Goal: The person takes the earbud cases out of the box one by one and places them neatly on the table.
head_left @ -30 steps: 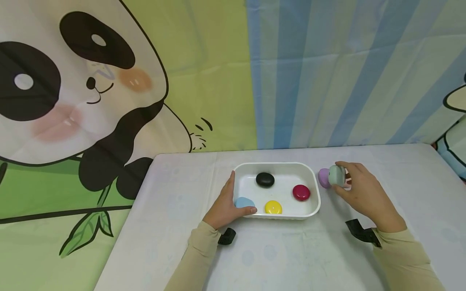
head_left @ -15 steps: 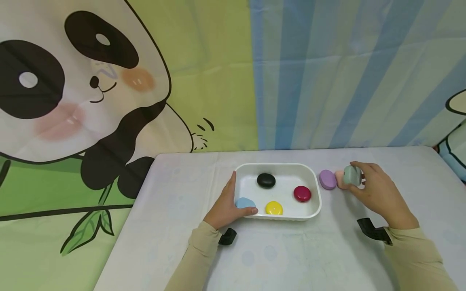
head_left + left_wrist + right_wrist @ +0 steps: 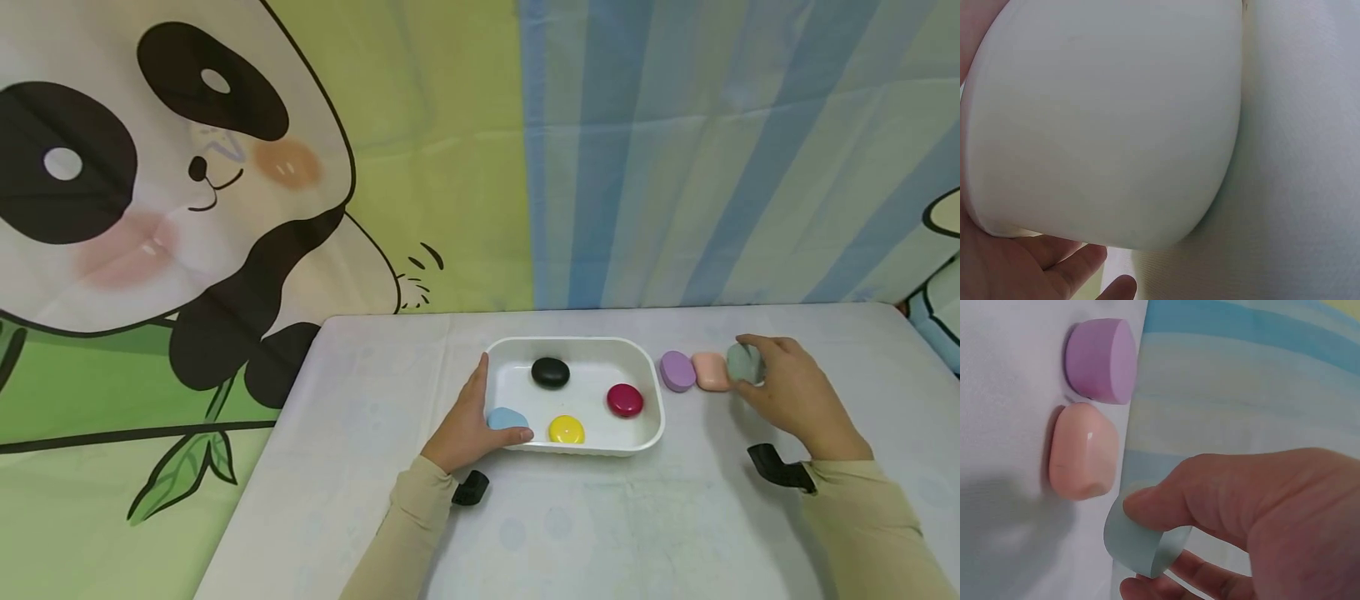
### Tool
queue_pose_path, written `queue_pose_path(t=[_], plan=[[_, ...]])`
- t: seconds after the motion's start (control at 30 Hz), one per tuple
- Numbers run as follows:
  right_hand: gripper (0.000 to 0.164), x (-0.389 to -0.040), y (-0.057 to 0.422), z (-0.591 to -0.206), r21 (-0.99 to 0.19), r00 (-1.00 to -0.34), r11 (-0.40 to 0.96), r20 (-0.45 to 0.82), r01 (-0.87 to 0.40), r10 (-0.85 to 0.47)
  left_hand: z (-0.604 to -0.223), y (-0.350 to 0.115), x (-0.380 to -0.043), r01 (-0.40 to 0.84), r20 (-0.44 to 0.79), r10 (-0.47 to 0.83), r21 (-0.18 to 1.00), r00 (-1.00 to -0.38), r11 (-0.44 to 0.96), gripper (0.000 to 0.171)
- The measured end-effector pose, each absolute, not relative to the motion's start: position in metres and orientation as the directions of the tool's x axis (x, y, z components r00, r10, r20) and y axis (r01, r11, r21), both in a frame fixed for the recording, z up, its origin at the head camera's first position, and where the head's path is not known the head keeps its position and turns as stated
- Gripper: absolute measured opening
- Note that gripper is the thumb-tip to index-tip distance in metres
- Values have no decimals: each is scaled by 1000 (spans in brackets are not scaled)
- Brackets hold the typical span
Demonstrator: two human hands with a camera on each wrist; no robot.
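My left hand (image 3: 472, 421) grips the left end of a white tray (image 3: 573, 447), its thumb over the front rim and fingers along the left side. The tray's outer wall (image 3: 1110, 125) fills much of the left wrist view. My right hand (image 3: 802, 396) pinches a small grey-green rounded case-like piece (image 3: 1135, 534) between thumb and fingers. In the head view this grey-green piece (image 3: 744, 364) is just right of a pink rounded-square piece (image 3: 710, 372). Left of the pink one, a purple round piece (image 3: 677, 371) sits beside the tray's right end.
Inside the tray lie a black oval piece (image 3: 551, 372), a red round piece (image 3: 625, 401), a yellow round piece (image 3: 567, 429) and a light blue piece (image 3: 507, 418) partly behind my thumb. A printed panda cloth (image 3: 435, 167) hangs behind the white-covered table (image 3: 600, 533).
My right hand has moved right with the grey-green piece, away from the tray, uncovering the pink and purple pieces. The left hand keeps its place on the tray.
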State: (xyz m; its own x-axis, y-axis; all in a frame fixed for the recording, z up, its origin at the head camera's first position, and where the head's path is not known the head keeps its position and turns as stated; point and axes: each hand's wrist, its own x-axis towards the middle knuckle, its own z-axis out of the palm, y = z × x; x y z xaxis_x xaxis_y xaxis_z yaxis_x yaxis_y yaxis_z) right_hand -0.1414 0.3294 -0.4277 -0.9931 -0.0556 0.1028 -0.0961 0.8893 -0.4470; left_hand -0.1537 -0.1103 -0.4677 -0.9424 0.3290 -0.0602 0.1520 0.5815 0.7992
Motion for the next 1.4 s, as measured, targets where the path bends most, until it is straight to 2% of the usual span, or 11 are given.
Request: queue_pose_path(t=[0.37, 0.97, 1.4], plan=[[58, -149, 336, -441, -428, -994, 900, 101, -80, -40, -467, -110, -153, 157, -52, 331, 804, -942, 573, 134], [61, -157, 344, -450, -385, -997, 920, 5, -77, -81, -467, -110, -153, 173, -38, 339, 804, -940, 569, 133], [63, -150, 325, -430, -384, -996, 921, 79, -63, -36, -466, -111, -153, 175, -37, 344, 806, -938, 565, 134]])
